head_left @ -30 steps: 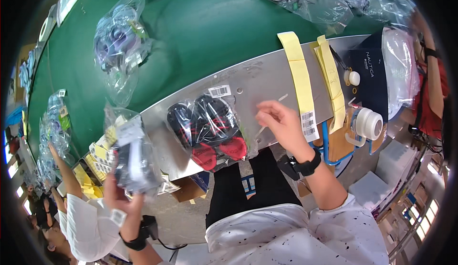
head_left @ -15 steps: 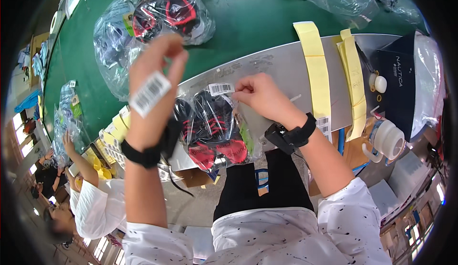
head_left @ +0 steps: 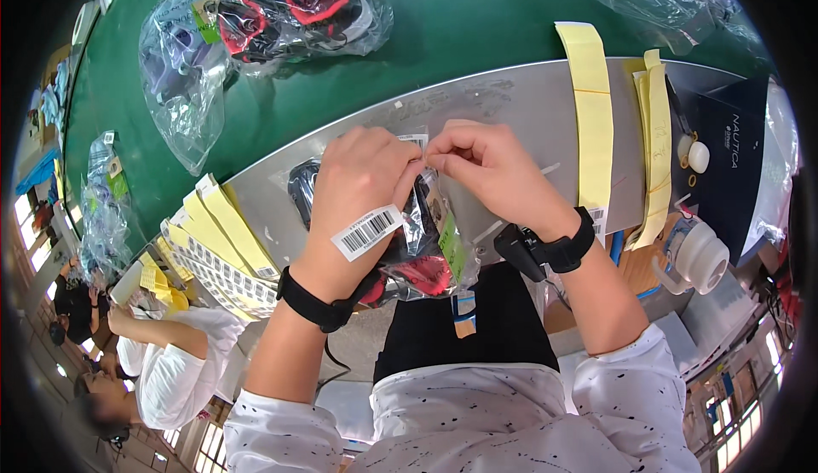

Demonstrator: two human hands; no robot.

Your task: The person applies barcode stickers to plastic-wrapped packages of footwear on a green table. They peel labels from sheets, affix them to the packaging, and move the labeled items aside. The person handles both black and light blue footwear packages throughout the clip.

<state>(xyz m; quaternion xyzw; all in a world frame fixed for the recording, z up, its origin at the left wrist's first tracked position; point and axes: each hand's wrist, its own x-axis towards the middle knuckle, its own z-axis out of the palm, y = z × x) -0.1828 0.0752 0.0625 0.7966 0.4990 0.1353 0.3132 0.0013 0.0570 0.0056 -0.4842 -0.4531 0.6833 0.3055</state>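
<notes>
A pair of black and red shoes in a clear plastic bag (head_left: pixel 422 273) lies at the table's near edge, below both hands and partly covered by my left arm. Over the bag's far end, my left hand (head_left: pixel 362 170) and my right hand (head_left: pixel 486 166) meet with fingertips closed on a small white barcode label (head_left: pixel 416 140). The fingers hide most of that label. Another barcode sticker (head_left: pixel 368 232) clings to the back of my left hand near the wrist.
More bagged shoes (head_left: pixel 298 8) lie on the green table (head_left: pixel 460 21). Yellow label strips (head_left: pixel 588 115) and a dark blue box (head_left: pixel 724 149) are at right, above a white jug (head_left: pixel 699 256). Barcode sheets (head_left: pixel 221 273) hang at left, near a co-worker (head_left: pixel 175 358).
My left hand has come down and right from above the table to meet my right hand at the label. The co-worker's arm has drawn back from the bagged item at left.
</notes>
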